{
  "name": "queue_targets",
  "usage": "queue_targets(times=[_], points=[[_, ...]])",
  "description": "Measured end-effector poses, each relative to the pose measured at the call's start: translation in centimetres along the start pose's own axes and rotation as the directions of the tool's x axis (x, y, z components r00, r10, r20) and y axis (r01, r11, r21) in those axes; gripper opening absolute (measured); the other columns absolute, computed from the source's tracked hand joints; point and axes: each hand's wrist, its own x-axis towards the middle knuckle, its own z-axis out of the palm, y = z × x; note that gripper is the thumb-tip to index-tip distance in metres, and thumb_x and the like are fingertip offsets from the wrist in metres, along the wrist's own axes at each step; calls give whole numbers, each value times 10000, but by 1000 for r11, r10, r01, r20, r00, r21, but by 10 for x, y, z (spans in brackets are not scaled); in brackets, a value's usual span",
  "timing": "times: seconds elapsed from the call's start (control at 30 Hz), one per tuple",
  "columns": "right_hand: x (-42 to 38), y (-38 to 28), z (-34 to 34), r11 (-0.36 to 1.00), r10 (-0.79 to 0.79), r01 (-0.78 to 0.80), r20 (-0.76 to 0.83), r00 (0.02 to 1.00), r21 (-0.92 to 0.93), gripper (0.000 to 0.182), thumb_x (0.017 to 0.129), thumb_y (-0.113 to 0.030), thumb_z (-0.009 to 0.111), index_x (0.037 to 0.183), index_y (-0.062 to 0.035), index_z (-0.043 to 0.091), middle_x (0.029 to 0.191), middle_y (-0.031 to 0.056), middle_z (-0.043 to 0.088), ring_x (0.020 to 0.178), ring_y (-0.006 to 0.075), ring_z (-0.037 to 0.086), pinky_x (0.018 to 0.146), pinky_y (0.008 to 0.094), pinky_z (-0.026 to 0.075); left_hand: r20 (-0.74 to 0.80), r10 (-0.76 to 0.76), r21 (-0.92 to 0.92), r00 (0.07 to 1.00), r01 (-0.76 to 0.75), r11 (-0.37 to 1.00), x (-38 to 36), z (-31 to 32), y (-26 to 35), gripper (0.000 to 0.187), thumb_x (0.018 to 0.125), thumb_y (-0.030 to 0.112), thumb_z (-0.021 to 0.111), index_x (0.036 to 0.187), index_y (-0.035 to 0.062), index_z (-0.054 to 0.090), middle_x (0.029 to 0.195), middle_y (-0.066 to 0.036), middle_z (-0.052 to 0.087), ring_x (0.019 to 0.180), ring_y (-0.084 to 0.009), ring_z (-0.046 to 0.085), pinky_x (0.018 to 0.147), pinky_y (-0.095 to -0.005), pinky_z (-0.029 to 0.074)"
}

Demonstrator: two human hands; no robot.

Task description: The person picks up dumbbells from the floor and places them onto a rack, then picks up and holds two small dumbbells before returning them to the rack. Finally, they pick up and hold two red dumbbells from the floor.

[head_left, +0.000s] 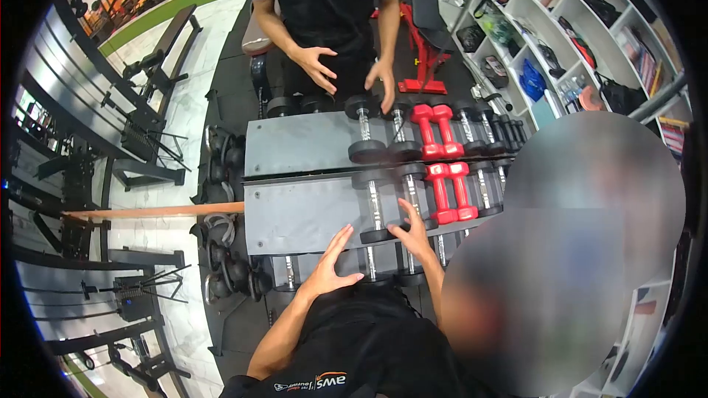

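Observation:
My left hand (332, 274) is open, palm inward, with its fingertips over the front edge of the grey rack shelf (302, 214). My right hand (414, 236) is also open, fingers spread at the near ends of two dumbbells. Between my hands lies a black dumbbell with a silver handle (375, 205), the leftmost in the top row. Beside it, partly behind my right fingers, is a second silver-handled dumbbell (411, 190). A pair of red dumbbells (451, 193) lies farther right. Both hands are apart from each other and hold nothing.
A mirror (295, 149) behind the shelf reflects my torso, hands and the dumbbells. More dumbbells (371, 264) sit on a lower tier. Kettlebells (234, 269) stand at the left on the floor. Exercise machines (133, 298) line the far left. A large blurred shape (575, 265) covers the right.

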Motion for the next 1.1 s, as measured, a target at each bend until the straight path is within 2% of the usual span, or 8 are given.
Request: queue_targets(times=[0.13, 0.2, 0.37, 0.53, 0.6, 0.83, 0.93, 1.1], points=[[-61, -9, 5, 1000, -20, 19, -17, 1000, -15, 798, 754, -202, 770, 1453, -97, 400, 1445, 160, 446, 1349, 305, 420, 1073, 419, 379, -7, -27, -93, 1000, 27, 995, -26, 11, -6, 1030, 706, 216, 835, 1544, 98, 248, 1595, -144, 227, 1465, -294, 250, 1117, -455, 335], [-89, -16, 8, 1000, -20, 21, -40, 999, 8, 806, 757, -206, 757, 1459, -70, 387, 1461, 165, 427, 1359, 320, 406, 1111, 420, 329, 9, -17, -96, 1000, 18, 995, -35, 15, -8, 1035, 706, 209, 838, 1548, 105, 244, 1598, -137, 225, 1458, -292, 265, 1097, -459, 358], [-152, -19, 11, 999, 28, -22, -164, 986, 38, 849, 757, -206, 755, 1494, -93, 349, 1491, 157, 397, 1388, 320, 367, 1111, 435, 327, 109, -15, -146, 994, 31, 989, -48, 27, -11, 1037, 712, 199, 838, 1549, 101, 233, 1591, -140, 238, 1443, -296, 293, 1105, -458, 349], [-229, -24, 12, 922, 227, -147, -191, 955, 359, 869, 786, -234, 745, 1521, -104, 299, 1563, 136, 292, 1448, 298, 271, 1131, 499, 287, 290, -41, -248, 956, 117, 962, -52, 59, -23, 1039, 718, 160, 828, 1553, 99, 213, 1596, -117, 227, 1443, -299, 297, 1124, -470, 320], [-262, -32, 10, 863, 307, -183, -200, 930, 471, 883, 803, -231, 741, 1536, -112, 263, 1575, 137, 275, 1459, 310, 251, 1135, 507, 275, 370, -32, -228, 928, 124, 966, -53, 74, -25, 1045, 718, 141, 821, 1558, 109, 200, 1600, -112, 219, 1446, -303, 294, 1122, -474, 319], [-373, -24, 12, 808, 403, -169, -319, 858, 565, 928, 811, -249, 749, 1555, -130, 208, 1589, 132, 259, 1459, 306, 261, 1128, 500, 284, 570, 6, -169, 822, 110, 979, -80, 127, -1, 1055, 702, 119, 831, 1554, 103, 209, 1598, -115, 228, 1443, -307, 302, 1111, -465, 337], [-429, -24, 15, 798, 424, -149, -368, 828, 584, 927, 819, -194, 719, 1563, -128, 169, 1589, 127, 252, 1477, 287, 217, 1146, 510, 236, 639, 5, -159, 769, 126, 979, -104, 162, 4, 1051, 704, 116, 831, 1551, 89, 208, 1603, -112, 221, 1450, -308, 291, 1116, -471, 326], [-554, -12, 37, 790, 487, -75, -548, 680, 608, 924, 806, -232, 741, 1556, -148, 208, 1576, 145, 283, 1447, 299, 289, 1126, 495, 295, 802, 23, -135, 596, 143, 980, -168, 232, 26, 1050, 711, 109, 827, 1550, 79, 197, 1613, -104, 199, 1461, -305, 266, 1134, -476, 293]])
